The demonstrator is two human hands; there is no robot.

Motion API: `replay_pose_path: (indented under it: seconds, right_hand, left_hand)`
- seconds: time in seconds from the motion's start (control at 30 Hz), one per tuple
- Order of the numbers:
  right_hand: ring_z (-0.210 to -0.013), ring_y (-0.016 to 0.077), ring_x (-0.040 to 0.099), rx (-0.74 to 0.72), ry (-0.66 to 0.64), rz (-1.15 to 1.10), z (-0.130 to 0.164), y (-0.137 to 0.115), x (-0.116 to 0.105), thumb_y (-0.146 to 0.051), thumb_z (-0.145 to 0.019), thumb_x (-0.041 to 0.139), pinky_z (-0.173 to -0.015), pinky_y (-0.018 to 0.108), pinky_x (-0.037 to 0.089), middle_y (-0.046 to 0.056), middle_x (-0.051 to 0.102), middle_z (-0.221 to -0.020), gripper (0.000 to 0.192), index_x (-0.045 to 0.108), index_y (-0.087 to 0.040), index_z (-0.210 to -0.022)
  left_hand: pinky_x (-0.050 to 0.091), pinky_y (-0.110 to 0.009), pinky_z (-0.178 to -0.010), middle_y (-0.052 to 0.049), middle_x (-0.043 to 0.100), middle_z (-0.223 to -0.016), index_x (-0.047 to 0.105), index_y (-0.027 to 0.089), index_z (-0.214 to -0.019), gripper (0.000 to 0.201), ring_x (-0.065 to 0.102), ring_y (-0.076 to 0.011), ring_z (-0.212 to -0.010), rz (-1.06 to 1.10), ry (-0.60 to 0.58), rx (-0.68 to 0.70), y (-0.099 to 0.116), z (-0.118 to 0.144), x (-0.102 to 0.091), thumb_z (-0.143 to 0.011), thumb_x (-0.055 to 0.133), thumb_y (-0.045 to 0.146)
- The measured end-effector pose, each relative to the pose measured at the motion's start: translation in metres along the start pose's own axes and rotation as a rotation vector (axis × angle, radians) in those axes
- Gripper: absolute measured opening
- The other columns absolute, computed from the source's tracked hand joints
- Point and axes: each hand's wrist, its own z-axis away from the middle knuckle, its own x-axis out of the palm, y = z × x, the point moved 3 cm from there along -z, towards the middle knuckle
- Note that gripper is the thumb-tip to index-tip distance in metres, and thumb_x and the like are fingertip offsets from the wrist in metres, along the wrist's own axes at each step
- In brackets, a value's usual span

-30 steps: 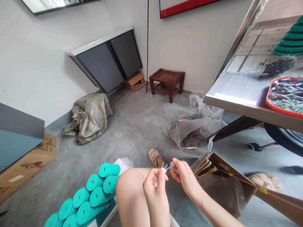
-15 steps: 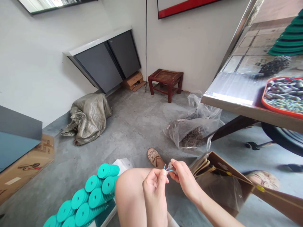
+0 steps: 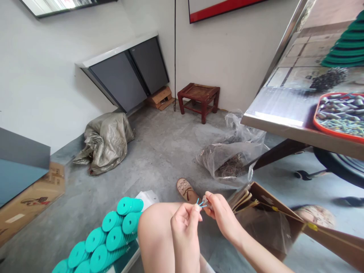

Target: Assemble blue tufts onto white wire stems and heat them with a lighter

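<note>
Almost nothing had shifted since the earlier frame: both hands stayed raised above the bare knee, and only the view had drifted slightly, so the red tray sat a touch lower at the right edge.

Between the fingertips, a small blue piece [image 3: 200, 203] with thin prongs stood pinched, its tips fanning up and to the right. The left hand [image 3: 184, 223] had thumb and forefinger closed on its lower end, the other fingers curled in, apparently to keep so slight a thing steady. The right hand [image 3: 223, 216] met it from the other side, fingers closed round a small greyish part [image 3: 205, 200] pressed against the prongs; what that part was could not be made out. Both hands were held close in front of the body, probably because fine work needs a near look.

Just left of the knee lay stacked teal discs [image 3: 113, 237] in rolls, within easy reach. To the right an open cardboard box [image 3: 273, 223] stood at the person's side. Beyond the hands a sandalled foot [image 3: 184, 188] rested on the grey floor, and farther off a clear plastic bag [image 3: 233, 155] of dark metal bits slumped under the table [image 3: 284, 113], which carried the red tray [image 3: 338, 113] of metal parts.
</note>
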Motion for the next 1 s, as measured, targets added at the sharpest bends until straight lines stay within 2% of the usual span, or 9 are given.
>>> replay_pose_path:
  seconds: [0.4,0.6,0.7,0.8,0.9,0.97,1.0]
  right_hand:
    - [-0.051,0.0092,0.03,0.076,0.085,-0.098,-0.001,0.004,-0.002,-0.059,-0.075,0.043,-0.047,0.021,0.028,-0.002,0.032,-0.052,0.049,0.035,-0.017,-0.052]
    - [-0.051,0.0096,0.031,0.092,0.09,-0.095,0.002,-0.002,-0.001,-0.06,-0.073,0.045,-0.048,0.021,0.029,-0.002,0.033,-0.051,0.049,0.036,-0.017,-0.052]
    - [-0.051,0.0093,0.03,0.074,0.05,-0.128,0.001,-0.005,0.001,-0.06,-0.075,0.044,-0.048,0.022,0.028,-0.002,0.032,-0.051,0.049,0.035,-0.018,-0.052]
    - [-0.046,0.0072,0.025,0.044,0.025,-0.2,-0.003,-0.006,0.0,-0.06,-0.078,0.04,-0.045,0.021,0.021,-0.005,0.026,-0.046,0.052,0.032,-0.017,-0.049]
    - [-0.038,0.0056,0.021,0.212,0.036,-0.353,-0.004,0.002,-0.009,-0.067,-0.079,0.03,-0.041,0.02,0.016,-0.006,0.026,-0.04,0.058,0.036,-0.016,-0.05]
    - [-0.036,0.0056,0.026,0.362,0.024,-0.492,0.0,0.011,-0.02,-0.071,-0.078,0.027,-0.039,0.018,0.018,-0.005,0.032,-0.04,0.061,0.042,-0.016,-0.056]
    - [-0.036,0.0056,0.028,0.401,0.008,-0.535,0.003,0.016,-0.026,-0.071,-0.078,0.027,-0.039,0.018,0.021,-0.005,0.034,-0.041,0.061,0.044,-0.016,-0.057]
  left_hand:
    - [0.036,-0.019,-0.058,0.002,0.042,-0.052,0.041,0.015,-0.05,0.038,0.041,-0.0093,-0.055,-0.048,-0.074,-0.009,0.01,0.002,0.003,-0.062,0.063,0.044]
    - [0.036,-0.019,-0.059,0.001,0.044,-0.056,0.044,0.015,-0.055,0.035,0.042,-0.0103,-0.058,-0.058,-0.091,-0.006,0.009,0.003,0.007,-0.066,0.061,0.043]
    - [0.036,-0.019,-0.06,0.001,0.044,-0.056,0.043,0.015,-0.054,0.036,0.043,-0.0106,-0.059,-0.073,-0.096,-0.005,0.005,0.003,0.005,-0.067,0.061,0.044]
    - [0.036,-0.019,-0.058,0.001,0.044,-0.056,0.044,0.015,-0.055,0.037,0.043,-0.0105,-0.059,-0.117,-0.102,0.019,0.003,0.003,0.001,-0.068,0.06,0.045]
    - [0.036,-0.019,-0.055,0.0,0.046,-0.053,0.047,0.014,-0.054,0.038,0.044,-0.0105,-0.055,-0.168,-0.108,0.07,0.014,0.001,0.003,-0.068,0.061,0.046]
    - [0.038,-0.02,-0.054,-0.001,0.049,-0.053,0.051,0.015,-0.055,0.036,0.047,-0.0113,-0.055,-0.208,-0.131,0.186,0.036,0.0,0.021,-0.07,0.06,0.046]
    - [0.039,-0.02,-0.056,-0.001,0.052,-0.055,0.054,0.015,-0.057,0.033,0.049,-0.0119,-0.057,-0.24,-0.139,0.29,0.052,0.0,0.037,-0.072,0.059,0.044]
